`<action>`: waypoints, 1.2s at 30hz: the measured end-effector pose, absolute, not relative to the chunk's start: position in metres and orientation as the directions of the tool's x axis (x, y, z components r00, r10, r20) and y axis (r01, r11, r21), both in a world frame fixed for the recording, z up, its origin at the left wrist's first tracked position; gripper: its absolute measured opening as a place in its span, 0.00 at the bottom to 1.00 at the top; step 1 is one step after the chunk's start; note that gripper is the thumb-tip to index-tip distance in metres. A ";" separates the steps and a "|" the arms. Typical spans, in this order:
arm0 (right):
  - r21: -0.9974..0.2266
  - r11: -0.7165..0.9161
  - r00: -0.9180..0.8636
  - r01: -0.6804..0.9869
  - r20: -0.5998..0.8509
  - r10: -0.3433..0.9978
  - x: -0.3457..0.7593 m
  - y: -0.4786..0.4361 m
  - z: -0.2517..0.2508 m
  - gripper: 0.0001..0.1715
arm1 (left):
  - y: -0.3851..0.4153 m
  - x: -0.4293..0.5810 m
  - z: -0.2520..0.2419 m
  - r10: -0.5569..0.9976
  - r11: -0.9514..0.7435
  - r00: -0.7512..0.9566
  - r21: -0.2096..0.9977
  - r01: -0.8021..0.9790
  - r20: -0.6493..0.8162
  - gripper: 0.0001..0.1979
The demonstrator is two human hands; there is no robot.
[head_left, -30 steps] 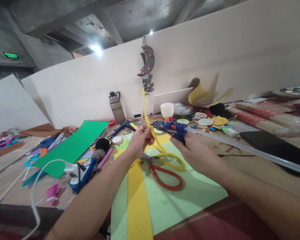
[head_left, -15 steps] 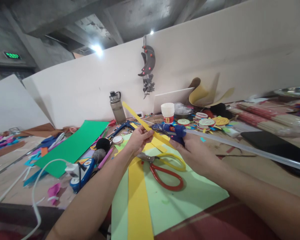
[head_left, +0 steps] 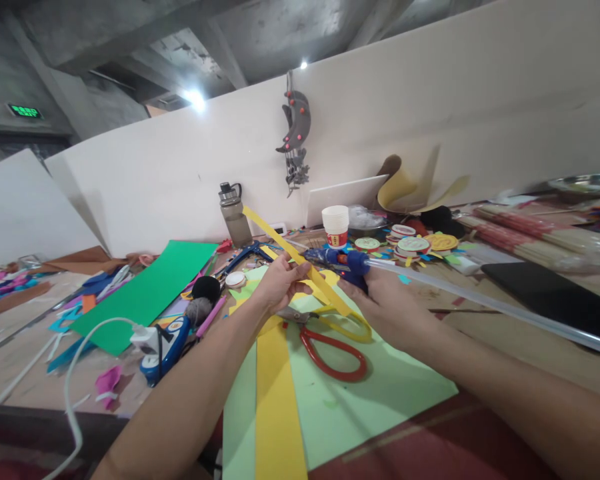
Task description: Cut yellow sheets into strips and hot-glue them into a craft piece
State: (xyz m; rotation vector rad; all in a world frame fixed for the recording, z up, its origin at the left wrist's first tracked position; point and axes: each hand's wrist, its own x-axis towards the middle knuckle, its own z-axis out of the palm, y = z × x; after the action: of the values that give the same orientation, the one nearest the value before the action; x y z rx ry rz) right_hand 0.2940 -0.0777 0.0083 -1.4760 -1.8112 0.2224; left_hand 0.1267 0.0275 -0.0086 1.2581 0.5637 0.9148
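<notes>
A narrow yellow strip (head_left: 270, 231) is pinched between the thumb and fingers of my left hand (head_left: 281, 283), slanting from upper left to lower right. My right hand (head_left: 375, 297) is wrapped round a blue hot glue gun (head_left: 347, 261), whose tip points left, close to the strip by my left thumb. A long clear glue stick (head_left: 460, 293) runs out of its back to the right. Below my hands lie scissors (head_left: 337, 373) with one red and one yellow handle, on light green sheets (head_left: 380, 407). A wide yellow strip (head_left: 280, 407) lies there too.
Behind stand a water bottle (head_left: 236, 220) and stacked paper cups (head_left: 335, 223). To the left are a green sheet (head_left: 145, 297), a blue power strip (head_left: 167, 350) and a white cable (head_left: 70, 393). Round lids (head_left: 413, 247) and a black flat object (head_left: 550, 300) lie to the right.
The yellow strip has turned in my left hand, so its lower end now hangs over the scissors and more of its flat face shows. The glue gun has barely moved.
</notes>
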 end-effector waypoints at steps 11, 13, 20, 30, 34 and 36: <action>-0.582 0.323 -0.023 0.747 0.463 0.886 0.294 -0.077 0.007 0.20 | 0.024 0.128 -0.006 0.821 0.043 0.563 0.973 -0.229 0.096 0.25; -0.588 0.330 -0.033 0.738 0.458 0.889 0.294 -0.077 0.006 0.20 | 0.022 0.129 -0.005 0.808 0.060 0.585 0.976 -0.209 0.075 0.25; -0.605 0.368 -0.049 0.706 0.477 0.878 0.291 -0.079 0.009 0.21 | 0.020 0.133 -0.008 0.832 0.107 0.551 0.955 -0.277 0.066 0.26; -0.586 0.278 0.057 0.761 0.488 0.871 0.297 -0.079 0.013 0.19 | 0.025 0.128 -0.010 0.808 0.091 0.582 0.954 -0.286 0.097 0.27; -0.580 0.279 0.052 0.765 0.488 0.871 0.297 -0.078 0.014 0.19 | 0.027 0.127 -0.010 0.800 0.064 0.586 0.952 -0.298 0.129 0.26; -0.580 0.303 0.034 0.756 0.498 0.866 0.297 -0.078 0.013 0.19 | 0.027 0.126 -0.010 0.800 0.059 0.585 0.953 -0.296 0.132 0.26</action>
State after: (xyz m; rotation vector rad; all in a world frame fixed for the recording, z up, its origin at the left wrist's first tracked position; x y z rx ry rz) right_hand 0.2972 -0.0777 0.0127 -1.4727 -1.7368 0.1660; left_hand 0.1264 0.0267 -0.0096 1.2517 0.5024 0.8849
